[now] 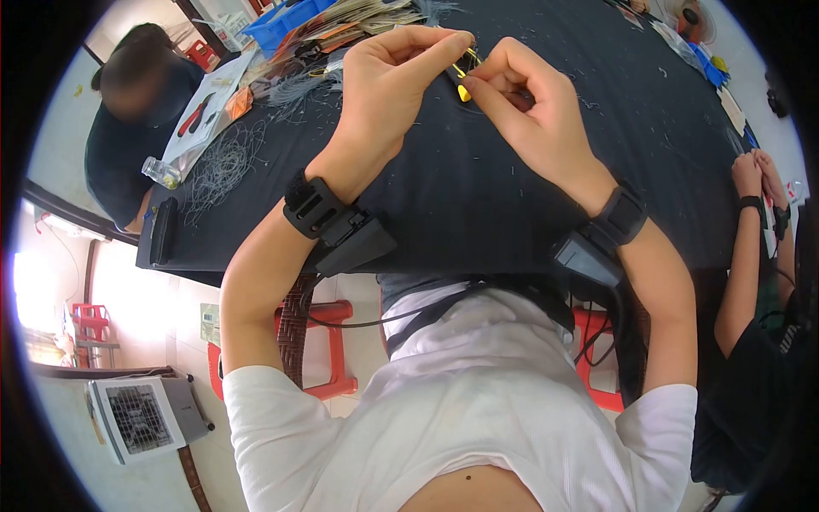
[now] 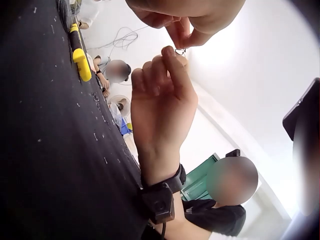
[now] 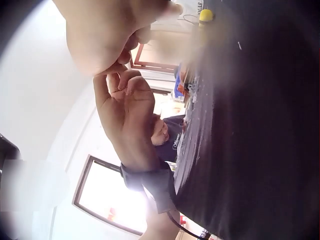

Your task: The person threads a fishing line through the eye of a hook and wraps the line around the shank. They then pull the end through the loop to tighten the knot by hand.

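Both hands are raised over the black-covered table and meet fingertip to fingertip. My left hand (image 1: 388,81) pinches between thumb and index finger. Opposite it, my right hand (image 1: 537,107) pinches too, its other fingers curled in. Between the fingertips shows a small thin wire-like piece (image 2: 180,51), bent into a small loop; its exact kind I cannot tell. On the table just beyond the hands lies a tool with yellow-and-black handles (image 2: 82,65), partly hidden by the fingers in the head view. In the right wrist view the fingers cover the small piece.
Loose thin wire (image 1: 223,171) lies tangled at the table's left, near a small jar (image 1: 160,172) and red-handled pliers (image 1: 194,118). Stacked cards (image 1: 341,30) and a blue bin (image 1: 286,21) stand at the back. People sit at both sides; scraps dot the black cloth (image 1: 478,196).
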The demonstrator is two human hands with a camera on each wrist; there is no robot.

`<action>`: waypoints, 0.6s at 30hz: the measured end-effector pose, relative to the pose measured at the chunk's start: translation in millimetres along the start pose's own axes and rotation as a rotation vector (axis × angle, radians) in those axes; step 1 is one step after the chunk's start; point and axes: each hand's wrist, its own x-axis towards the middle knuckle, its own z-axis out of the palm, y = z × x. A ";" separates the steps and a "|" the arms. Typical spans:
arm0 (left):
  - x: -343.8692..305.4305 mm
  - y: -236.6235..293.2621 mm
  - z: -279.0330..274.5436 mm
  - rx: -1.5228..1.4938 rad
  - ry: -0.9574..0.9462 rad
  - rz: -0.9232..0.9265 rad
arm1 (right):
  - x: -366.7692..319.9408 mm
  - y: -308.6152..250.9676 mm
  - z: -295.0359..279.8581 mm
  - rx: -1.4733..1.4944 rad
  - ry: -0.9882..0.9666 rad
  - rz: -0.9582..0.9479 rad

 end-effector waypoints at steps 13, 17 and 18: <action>2.2 -10.7 -2.2 0.262 -0.061 0.131 | 12.7 -14.6 -19.0 -0.242 0.113 -0.169; 1.0 -7.9 -0.8 0.259 -0.114 0.135 | 17.6 -18.6 -25.3 -0.189 0.129 -0.076; 0.5 -5.7 -0.4 0.269 -0.132 0.124 | 17.3 -18.0 -26.4 -0.175 0.119 -0.039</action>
